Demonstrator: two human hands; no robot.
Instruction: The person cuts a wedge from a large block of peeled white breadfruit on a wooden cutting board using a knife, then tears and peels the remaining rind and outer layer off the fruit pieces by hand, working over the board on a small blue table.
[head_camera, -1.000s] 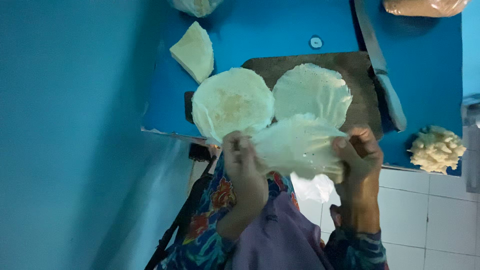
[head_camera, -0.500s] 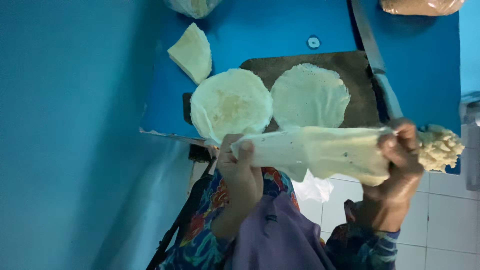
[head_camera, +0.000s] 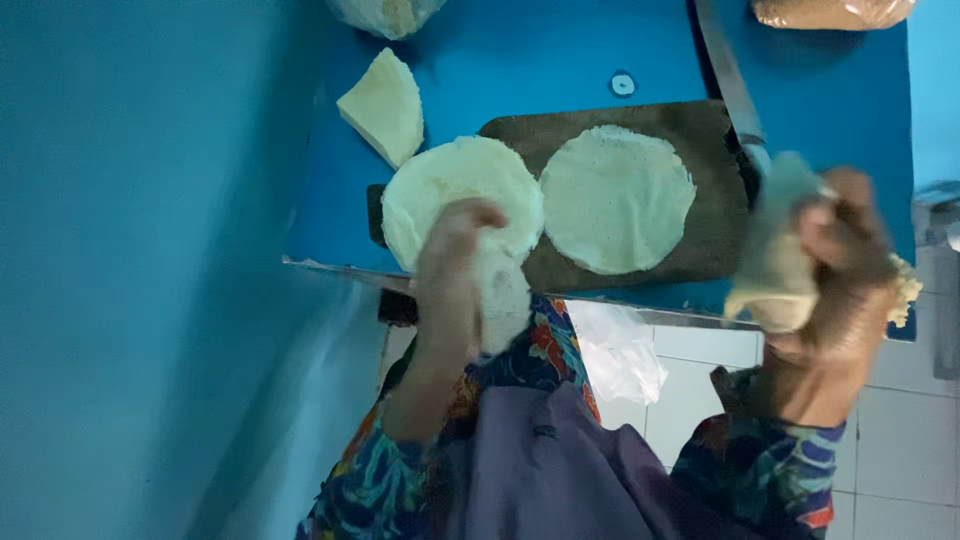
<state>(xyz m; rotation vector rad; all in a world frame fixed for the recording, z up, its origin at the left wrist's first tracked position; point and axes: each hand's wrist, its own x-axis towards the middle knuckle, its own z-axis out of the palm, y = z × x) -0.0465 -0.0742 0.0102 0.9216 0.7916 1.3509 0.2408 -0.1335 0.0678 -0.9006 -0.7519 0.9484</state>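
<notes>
My left hand (head_camera: 452, 262) holds a thin pale wrapper sheet (head_camera: 503, 295) just in front of the table edge, below a stack of round wrappers (head_camera: 440, 185). My right hand (head_camera: 838, 262) is raised at the right and grips a second pale wrapper sheet (head_camera: 775, 262) that hangs crumpled from its fingers. A single round wrapper (head_camera: 617, 197) lies flat on the dark board (head_camera: 715, 200). Both hands are blurred by motion.
A folded triangular wrapper (head_camera: 383, 105) lies on the blue table (head_camera: 540, 60). A long knife (head_camera: 728, 80) rests by the board's right side. A clear bag (head_camera: 385, 12) and a brown packet (head_camera: 830, 12) sit at the far edge. Pale crumbly filling (head_camera: 905, 290) lies beside my right hand.
The two hands have pulled apart: the sheet stretched between them has separated into two pieces, the right hand moving right and up, the left staying near the stack.
</notes>
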